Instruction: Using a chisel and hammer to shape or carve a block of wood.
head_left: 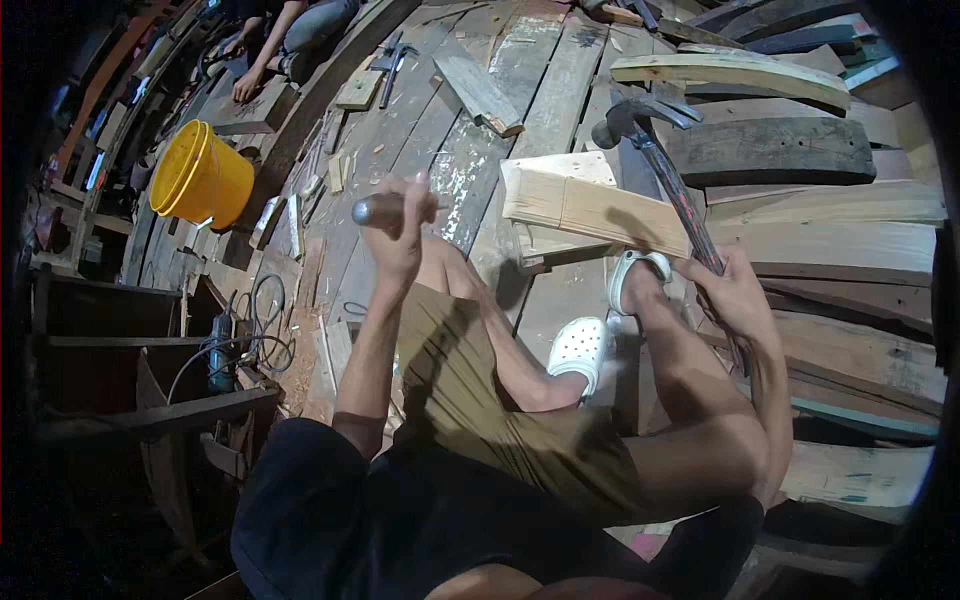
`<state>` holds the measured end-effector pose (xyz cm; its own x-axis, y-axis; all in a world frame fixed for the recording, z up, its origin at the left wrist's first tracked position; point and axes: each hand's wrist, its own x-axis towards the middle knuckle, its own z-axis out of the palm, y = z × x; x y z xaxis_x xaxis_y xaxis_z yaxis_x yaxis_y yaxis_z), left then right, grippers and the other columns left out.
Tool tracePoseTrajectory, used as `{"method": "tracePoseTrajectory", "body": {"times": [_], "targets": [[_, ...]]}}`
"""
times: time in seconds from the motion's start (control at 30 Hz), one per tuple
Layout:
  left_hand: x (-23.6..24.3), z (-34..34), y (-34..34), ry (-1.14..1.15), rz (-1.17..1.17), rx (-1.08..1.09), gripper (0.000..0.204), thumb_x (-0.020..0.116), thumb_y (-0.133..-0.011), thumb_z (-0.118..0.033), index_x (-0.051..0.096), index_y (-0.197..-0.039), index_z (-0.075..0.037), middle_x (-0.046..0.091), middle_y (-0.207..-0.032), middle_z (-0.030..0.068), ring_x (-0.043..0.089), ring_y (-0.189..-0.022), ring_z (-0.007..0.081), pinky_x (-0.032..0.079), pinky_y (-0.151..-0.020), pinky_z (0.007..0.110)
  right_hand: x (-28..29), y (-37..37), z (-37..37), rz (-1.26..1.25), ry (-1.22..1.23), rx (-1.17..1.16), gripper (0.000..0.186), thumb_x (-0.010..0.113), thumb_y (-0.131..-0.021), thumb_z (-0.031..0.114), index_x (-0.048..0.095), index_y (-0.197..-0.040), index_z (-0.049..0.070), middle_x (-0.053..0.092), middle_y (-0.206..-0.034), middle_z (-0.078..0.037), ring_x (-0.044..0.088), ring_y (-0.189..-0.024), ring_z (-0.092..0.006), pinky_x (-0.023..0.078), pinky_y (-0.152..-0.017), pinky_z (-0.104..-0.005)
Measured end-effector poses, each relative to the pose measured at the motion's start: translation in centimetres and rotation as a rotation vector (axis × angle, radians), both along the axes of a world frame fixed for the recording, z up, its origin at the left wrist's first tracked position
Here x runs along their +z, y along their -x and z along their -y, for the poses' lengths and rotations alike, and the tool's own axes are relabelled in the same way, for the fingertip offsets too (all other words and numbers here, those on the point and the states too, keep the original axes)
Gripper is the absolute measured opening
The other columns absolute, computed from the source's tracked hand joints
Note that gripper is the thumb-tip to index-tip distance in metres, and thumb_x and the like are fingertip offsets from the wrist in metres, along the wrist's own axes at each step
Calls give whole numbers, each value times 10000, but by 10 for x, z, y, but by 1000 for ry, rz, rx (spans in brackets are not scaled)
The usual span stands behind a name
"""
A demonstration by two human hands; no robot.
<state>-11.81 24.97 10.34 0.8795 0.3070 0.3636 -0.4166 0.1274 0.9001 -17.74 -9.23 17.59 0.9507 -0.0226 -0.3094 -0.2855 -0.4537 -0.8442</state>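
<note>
My left hand (398, 235) is raised above my left thigh, its fingers wrapped round a hand tool with a thick, rounded grey-brown handle (376, 211), like that of a chisel. The tool's other end is mostly hidden behind my fingers. In my right hand (735, 295) is a claw hammer (675, 180), gripped by its worn dark handle with the head up and away from me. Left of the hammer lies a pale wooden board (590, 212) with a line across it. It rests on other light wood pieces, close to my right foot in a white clog (632, 275).
Stacked curved and straight timbers (770, 150) fill the right side. At the left stand a yellow bucket (205, 175) and a corded power tool (221, 350). Another hammer (393, 70) and a plank (478, 88) lie ahead. A co-worker's hand (247, 84) shows far left.
</note>
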Motion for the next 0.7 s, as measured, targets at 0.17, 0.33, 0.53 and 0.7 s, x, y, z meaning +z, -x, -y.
{"method": "tracePoseTrajectory", "body": {"times": [0.17,0.33,0.53,0.7], "targets": [[-21,-89,27,-217,-46,205,315,657,-873,-167,474,-633,-77,487,-519,-6,446,-428,72,339,-400,220,4,0,7,157,69,17,216,641,-802,193,623,-755,-17,458,-533,37,378,-463,-52,265,-412,-253],[-5,-151,88,-248,-182,454,281,641,-882,-133,479,-660,-74,469,-517,-15,420,-419,57,305,-391,221,-1,-6,7,133,148,21,290,645,-800,234,539,-614,39,440,-491,17,371,-390,-75,248,-358,-267],[8,-202,119,-142,-162,477,249,640,-878,-156,468,-706,-102,380,-542,-51,329,-428,51,261,-405,221,-17,-15,12,85,163,-26,274,631,-818,222,504,-651,45,415,-456,7,350,-330,-84,239,-304,-276],[26,-183,89,76,-180,329,183,655,-862,-157,501,-790,-92,427,-615,-36,366,-457,60,317,-426,225,-9,-14,16,37,175,-74,275,613,-842,215,471,-673,51,374,-441,20,309,-308,-76,206,-280,-269]]}}
